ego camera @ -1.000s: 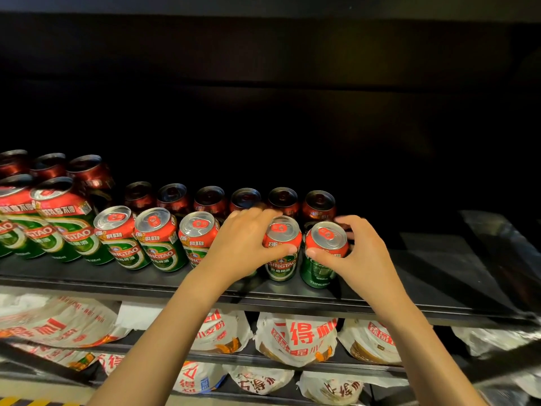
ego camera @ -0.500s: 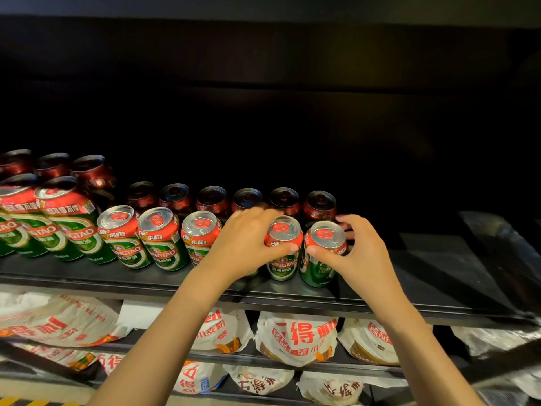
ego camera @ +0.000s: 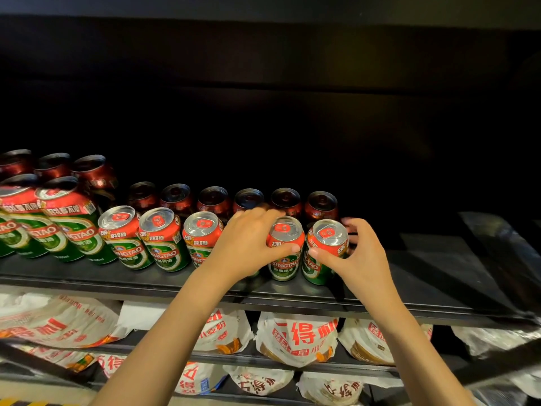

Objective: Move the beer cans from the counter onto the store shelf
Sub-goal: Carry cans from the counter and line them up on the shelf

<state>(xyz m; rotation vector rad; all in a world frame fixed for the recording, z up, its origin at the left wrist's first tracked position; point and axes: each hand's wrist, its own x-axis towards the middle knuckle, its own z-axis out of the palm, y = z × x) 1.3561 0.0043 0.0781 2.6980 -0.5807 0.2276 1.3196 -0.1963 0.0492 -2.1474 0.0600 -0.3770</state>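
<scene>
Two red-and-green beer cans stand side by side on the dark store shelf (ego camera: pixel 424 276). My left hand (ego camera: pixel 248 244) grips the left can (ego camera: pixel 285 247), thumb across its front. My right hand (ego camera: pixel 360 256) grips the right can (ego camera: pixel 328 250), thumb on the front and fingers curled behind it. Both cans rest upright on the shelf at the right end of the front row. The two cans nearly touch each other.
Several more small cans (ego camera: pixel 164 238) fill the front row to the left, with taller cans (ego camera: pixel 67 224) at far left and a back row of cans (ego camera: pixel 320 205) in shadow. Bare shelf lies right of my hands. White printed bags (ego camera: pixel 295 338) fill the lower shelves.
The right can has slid slightly left, closing the gap to the left can. Both hands keep their grip.
</scene>
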